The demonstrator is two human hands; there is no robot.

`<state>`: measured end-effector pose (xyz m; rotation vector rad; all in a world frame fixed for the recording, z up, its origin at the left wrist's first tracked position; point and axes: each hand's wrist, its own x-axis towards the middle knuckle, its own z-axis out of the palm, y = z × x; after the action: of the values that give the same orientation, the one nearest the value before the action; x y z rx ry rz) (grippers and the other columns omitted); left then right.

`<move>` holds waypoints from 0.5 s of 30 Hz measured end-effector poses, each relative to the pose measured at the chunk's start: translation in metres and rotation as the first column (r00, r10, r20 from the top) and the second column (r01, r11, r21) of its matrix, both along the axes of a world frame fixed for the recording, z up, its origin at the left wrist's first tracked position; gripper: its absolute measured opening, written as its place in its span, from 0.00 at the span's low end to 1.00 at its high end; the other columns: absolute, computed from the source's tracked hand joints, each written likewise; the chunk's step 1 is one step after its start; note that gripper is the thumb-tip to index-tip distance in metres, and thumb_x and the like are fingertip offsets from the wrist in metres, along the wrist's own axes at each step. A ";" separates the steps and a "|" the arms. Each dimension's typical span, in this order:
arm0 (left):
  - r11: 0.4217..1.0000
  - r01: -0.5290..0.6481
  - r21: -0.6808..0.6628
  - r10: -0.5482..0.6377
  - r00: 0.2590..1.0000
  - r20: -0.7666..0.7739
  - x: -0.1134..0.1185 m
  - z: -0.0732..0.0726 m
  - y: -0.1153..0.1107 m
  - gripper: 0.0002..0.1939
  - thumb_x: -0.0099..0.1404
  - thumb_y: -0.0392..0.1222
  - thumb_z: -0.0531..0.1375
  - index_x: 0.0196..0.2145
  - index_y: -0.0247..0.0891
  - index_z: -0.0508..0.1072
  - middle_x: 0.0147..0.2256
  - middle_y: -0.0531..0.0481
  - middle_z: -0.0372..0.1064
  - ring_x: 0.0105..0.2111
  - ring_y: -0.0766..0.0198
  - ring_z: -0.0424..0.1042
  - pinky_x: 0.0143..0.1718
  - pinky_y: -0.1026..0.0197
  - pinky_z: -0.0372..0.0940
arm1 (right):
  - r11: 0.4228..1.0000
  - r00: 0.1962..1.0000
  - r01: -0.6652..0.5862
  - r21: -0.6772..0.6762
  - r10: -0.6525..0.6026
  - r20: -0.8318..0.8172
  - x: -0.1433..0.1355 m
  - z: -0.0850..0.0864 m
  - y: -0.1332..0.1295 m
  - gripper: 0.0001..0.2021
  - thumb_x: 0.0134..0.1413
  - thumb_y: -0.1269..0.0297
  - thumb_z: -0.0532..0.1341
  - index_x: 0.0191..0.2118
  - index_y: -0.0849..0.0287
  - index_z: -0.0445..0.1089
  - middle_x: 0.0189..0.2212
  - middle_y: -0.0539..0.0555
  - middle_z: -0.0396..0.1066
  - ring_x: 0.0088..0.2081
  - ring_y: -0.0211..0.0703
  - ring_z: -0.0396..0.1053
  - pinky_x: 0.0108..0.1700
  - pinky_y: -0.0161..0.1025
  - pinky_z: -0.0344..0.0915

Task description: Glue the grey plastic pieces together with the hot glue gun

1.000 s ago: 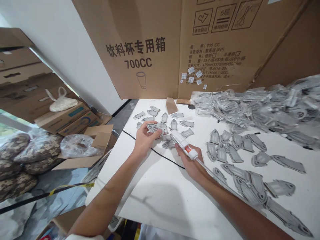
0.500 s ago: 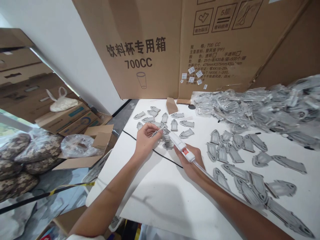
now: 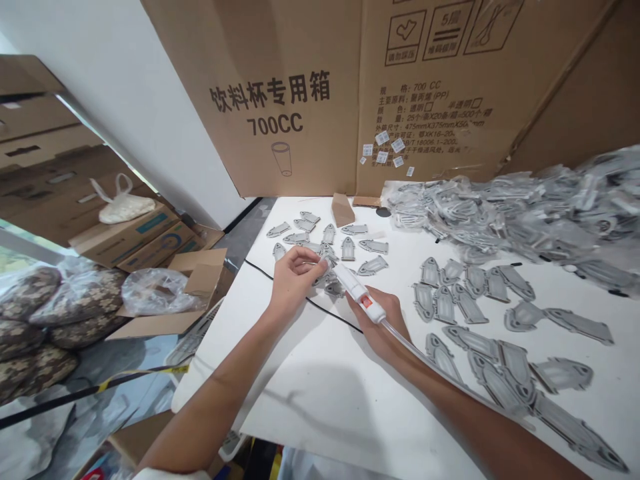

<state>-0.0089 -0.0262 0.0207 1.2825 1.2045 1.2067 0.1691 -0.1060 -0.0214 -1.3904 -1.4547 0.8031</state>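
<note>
My left hand pinches a small grey piece between thumb and fingertips; the fingers hide most of it. In my right hand is a white glue gun with a red switch, and a long clear glue stick trails from its back end. The gun's front end points at the left fingertips, very close to them; I cannot tell whether it touches the piece. Under and beyond the hands lie several flat grey boat-shaped pieces on the white table.
More grey boat-shaped pieces spread over the table's right side, with a heap of bagged ones behind. A large cardboard box stands at the back. A black cable crosses the table. Open cartons sit on the left.
The glue gun and my right hand have shifted slightly left, bringing the gun's front end closer to the left fingertips. My left hand has kept nearly the same place and grip.
</note>
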 end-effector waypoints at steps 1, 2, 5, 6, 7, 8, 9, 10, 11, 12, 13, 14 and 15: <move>1.000 0.003 -0.005 -0.003 1.000 0.012 0.000 0.000 0.000 0.20 0.52 0.50 0.77 0.33 0.38 0.74 0.31 0.51 0.75 0.30 0.65 0.74 0.33 0.63 0.68 | 1.000 1.000 -0.001 -0.002 0.001 0.000 0.000 0.000 0.000 0.20 0.65 0.55 0.59 0.25 0.54 0.53 0.21 0.44 0.53 0.25 0.37 0.49 0.28 0.37 0.47; 1.000 0.006 -0.009 -0.005 1.000 0.024 0.000 0.000 0.000 0.20 0.52 0.49 0.78 0.33 0.38 0.74 0.31 0.51 0.75 0.30 0.65 0.74 0.34 0.63 0.68 | 1.000 1.000 -0.001 -0.003 0.001 0.000 0.000 0.000 -0.001 0.20 0.65 0.55 0.59 0.25 0.54 0.53 0.21 0.44 0.52 0.25 0.37 0.49 0.28 0.37 0.47; 1.000 0.003 -0.018 -0.002 0.999 0.053 0.001 0.000 0.000 0.20 0.51 0.48 0.78 0.32 0.38 0.73 0.32 0.50 0.75 0.33 0.64 0.75 0.37 0.62 0.70 | 1.000 1.000 0.002 -0.014 -0.002 -0.014 0.000 0.000 -0.002 0.20 0.65 0.55 0.59 0.25 0.54 0.52 0.21 0.43 0.51 0.25 0.36 0.47 0.28 0.37 0.46; 1.000 -0.001 -0.021 0.003 0.998 0.060 0.001 0.000 0.001 0.20 0.51 0.47 0.78 0.32 0.38 0.73 0.33 0.50 0.76 0.34 0.64 0.75 0.38 0.62 0.70 | 1.000 1.000 0.004 -0.021 -0.004 -0.021 0.000 -0.001 -0.002 0.20 0.65 0.55 0.59 0.25 0.54 0.52 0.21 0.43 0.51 0.25 0.36 0.47 0.27 0.37 0.46; 1.000 -0.006 -0.022 0.008 0.998 0.067 0.001 0.000 0.001 0.21 0.50 0.47 0.78 0.32 0.38 0.73 0.33 0.50 0.76 0.34 0.64 0.75 0.38 0.62 0.70 | 1.000 1.000 0.006 -0.027 -0.006 -0.030 0.000 -0.001 -0.002 0.20 0.65 0.55 0.59 0.25 0.54 0.51 0.21 0.43 0.51 0.25 0.36 0.47 0.27 0.37 0.46; 1.000 -0.010 -0.022 0.012 0.997 0.073 0.002 0.000 0.001 0.21 0.50 0.46 0.78 0.32 0.38 0.72 0.34 0.50 0.76 0.35 0.64 0.76 0.39 0.62 0.71 | 0.999 0.999 0.008 -0.033 -0.009 -0.041 0.000 -0.002 -0.002 0.20 0.65 0.55 0.59 0.25 0.54 0.51 0.21 0.43 0.51 0.25 0.36 0.47 0.27 0.37 0.45; 1.000 -0.014 -0.021 0.015 0.997 0.082 0.002 0.000 0.001 0.21 0.50 0.46 0.78 0.31 0.38 0.72 0.34 0.50 0.76 0.35 0.64 0.76 0.40 0.62 0.71 | 0.999 0.999 0.009 -0.037 -0.011 -0.050 0.000 -0.002 -0.002 0.20 0.64 0.56 0.59 0.25 0.54 0.51 0.21 0.43 0.51 0.25 0.36 0.47 0.27 0.37 0.45; 1.000 -0.016 -0.020 0.018 0.996 0.090 0.002 0.000 0.001 0.21 0.50 0.46 0.79 0.31 0.38 0.71 0.35 0.50 0.76 0.35 0.64 0.76 0.40 0.62 0.71 | 0.999 0.998 0.011 -0.038 -0.013 -0.057 -0.001 -0.003 -0.002 0.21 0.64 0.56 0.59 0.25 0.54 0.50 0.21 0.43 0.50 0.25 0.36 0.47 0.26 0.37 0.45; 1.000 -0.018 -0.020 0.020 0.995 0.097 0.003 0.000 0.000 0.21 0.49 0.45 0.79 0.31 0.38 0.71 0.35 0.50 0.77 0.36 0.64 0.76 0.41 0.62 0.71 | 0.999 0.998 0.013 -0.038 -0.016 -0.059 -0.001 -0.003 -0.002 0.21 0.64 0.55 0.59 0.25 0.54 0.50 0.21 0.43 0.50 0.25 0.36 0.47 0.26 0.37 0.45; 1.000 -0.019 -0.023 0.022 0.994 0.103 0.003 0.000 0.000 0.22 0.49 0.45 0.79 0.31 0.39 0.70 0.35 0.49 0.77 0.36 0.64 0.76 0.41 0.62 0.71 | 0.999 0.998 0.014 -0.036 -0.016 -0.059 -0.001 -0.003 -0.002 0.21 0.64 0.55 0.59 0.25 0.54 0.50 0.21 0.43 0.50 0.25 0.36 0.47 0.26 0.37 0.45; 0.999 -0.021 -0.026 0.023 0.994 0.109 0.003 0.000 0.000 0.22 0.49 0.45 0.79 0.30 0.39 0.70 0.35 0.49 0.77 0.35 0.64 0.76 0.41 0.62 0.71 | 0.999 0.998 0.017 -0.035 -0.019 -0.058 -0.001 -0.003 -0.002 0.21 0.64 0.55 0.60 0.25 0.54 0.50 0.21 0.43 0.50 0.25 0.36 0.47 0.26 0.37 0.45; 0.999 -0.021 -0.027 0.024 0.993 0.116 0.003 0.000 -0.001 0.22 0.49 0.45 0.79 0.30 0.39 0.69 0.35 0.49 0.77 0.35 0.64 0.76 0.41 0.62 0.71 | 0.999 0.998 0.019 -0.040 -0.021 -0.056 -0.001 -0.003 -0.002 0.21 0.64 0.55 0.60 0.24 0.54 0.50 0.20 0.43 0.50 0.25 0.36 0.47 0.26 0.37 0.45; 0.999 -0.021 -0.025 0.024 0.992 0.123 0.004 0.000 -0.001 0.22 0.49 0.44 0.79 0.30 0.39 0.69 0.35 0.50 0.77 0.35 0.65 0.76 0.40 0.62 0.71 | 0.999 0.998 0.023 -0.048 -0.026 -0.058 -0.001 -0.003 -0.002 0.21 0.64 0.55 0.60 0.24 0.54 0.50 0.20 0.43 0.50 0.25 0.35 0.47 0.26 0.37 0.45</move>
<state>-0.0054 -0.0272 0.0209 1.1622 1.1431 1.2652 0.1682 -0.1082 -0.0247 -1.4064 -1.3794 0.8602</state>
